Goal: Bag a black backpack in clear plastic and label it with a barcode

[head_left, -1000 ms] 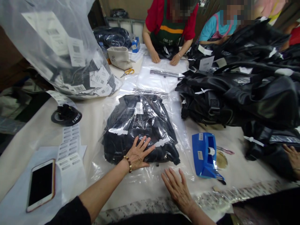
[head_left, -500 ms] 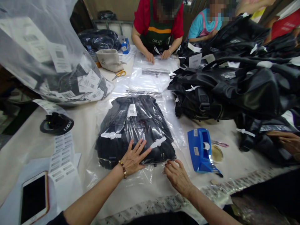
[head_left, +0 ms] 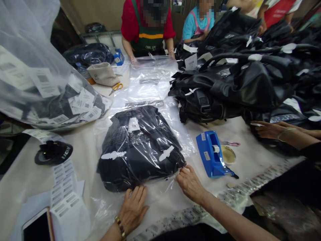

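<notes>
A black bag lies flat inside a clear plastic bag on the table before me, with white strips showing through the film. At its near edge, my left hand has its fingers bent and closed on the loose plastic; the thumb side is turned away from the black bag. By the near right corner, my right hand is closed, pinching the plastic edge. A blue tape dispenser stands to the right of that hand.
Black bags are heaped at right, where another person's hands rest. A co-worker opposite handles plastic sleeves. At left are a large sack of tags, a label roll, a phone and yellow scissors.
My left hand has slid off the top of the black bag to its near edge, its spread fingers now bent. My right hand stays at the corner. The co-worker opposite has lifted a plastic sleeve.
</notes>
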